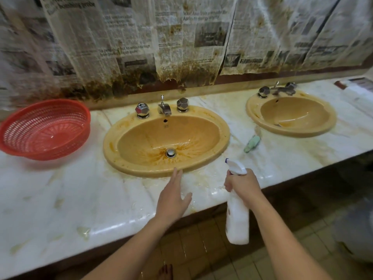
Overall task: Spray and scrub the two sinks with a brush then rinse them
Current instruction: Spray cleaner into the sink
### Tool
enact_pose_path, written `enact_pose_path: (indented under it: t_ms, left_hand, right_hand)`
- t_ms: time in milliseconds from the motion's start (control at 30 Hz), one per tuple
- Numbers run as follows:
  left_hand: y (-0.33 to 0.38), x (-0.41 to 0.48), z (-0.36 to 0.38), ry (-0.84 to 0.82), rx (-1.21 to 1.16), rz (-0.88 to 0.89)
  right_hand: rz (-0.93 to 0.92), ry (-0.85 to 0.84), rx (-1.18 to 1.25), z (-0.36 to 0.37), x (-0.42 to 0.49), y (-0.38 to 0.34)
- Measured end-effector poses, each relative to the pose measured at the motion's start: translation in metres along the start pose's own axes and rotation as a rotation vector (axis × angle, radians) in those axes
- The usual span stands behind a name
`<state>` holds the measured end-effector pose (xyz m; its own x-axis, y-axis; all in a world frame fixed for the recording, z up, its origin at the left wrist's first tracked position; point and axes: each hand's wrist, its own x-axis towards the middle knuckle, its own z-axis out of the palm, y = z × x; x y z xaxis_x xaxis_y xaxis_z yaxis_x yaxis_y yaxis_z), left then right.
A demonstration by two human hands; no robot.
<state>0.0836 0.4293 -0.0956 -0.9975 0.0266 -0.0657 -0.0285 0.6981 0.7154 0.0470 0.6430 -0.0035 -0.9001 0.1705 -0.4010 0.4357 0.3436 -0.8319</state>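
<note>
Before the near sink [166, 141], the right hand [243, 182] wraps the spray bottle [237, 215] at its neck; light, rigid, probably slick. Left hand [173, 197] spread, empty. Brush [252, 144] lies right of that sink.

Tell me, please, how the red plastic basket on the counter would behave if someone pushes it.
The red basket looks like thin openwork plastic, so probably light and a little flexible. It sits tilted on the wet-looking marble counter, so it would likely slide or rock easily rather than stay put.

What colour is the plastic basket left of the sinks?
Red-orange; the round plastic mesh basket shows in the head view.
</note>
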Motion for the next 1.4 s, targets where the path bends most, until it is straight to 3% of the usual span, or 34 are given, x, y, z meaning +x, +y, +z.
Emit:
enact_pose_path:
  t_ms: [167,300,533,800,967,1167,1400]
  left_hand:
    - [0.044,-0.028,0.018,-0.173,-0.180,-0.120]
    - [0.068,-0.055,0.030,-0.326,-0.332,-0.208]
    - [0.073,-0.102,0.031,-0.184,-0.508,-0.328]
    - [0.078,-0.134,0.029,-0.012,-0.586,-0.420]
    - [0.089,-0.141,0.034,0.040,-0.593,-0.453]
    - [0.093,-0.147,0.026,0.159,-0.615,-0.444]
    - [0.088,-0.150,0.013,0.218,-0.609,-0.467]
  right_hand:
    - [-0.068,-0.176,0.042,-0.008,-0.002,0.004]
    - [-0.144,-0.279,-0.085,0.000,-0.007,0.004]
    - [-0.249,-0.483,-0.102,0.026,-0.024,-0.002]
    - [-0.296,-0.478,-0.113,0.049,-0.046,-0.005]
    - [-0.323,-0.392,-0.180,0.046,-0.051,-0.001]
    - [-0.419,-0.517,-0.086,0.044,-0.063,-0.016]
    - [-0.454,-0.468,-0.060,0.055,-0.073,-0.027]
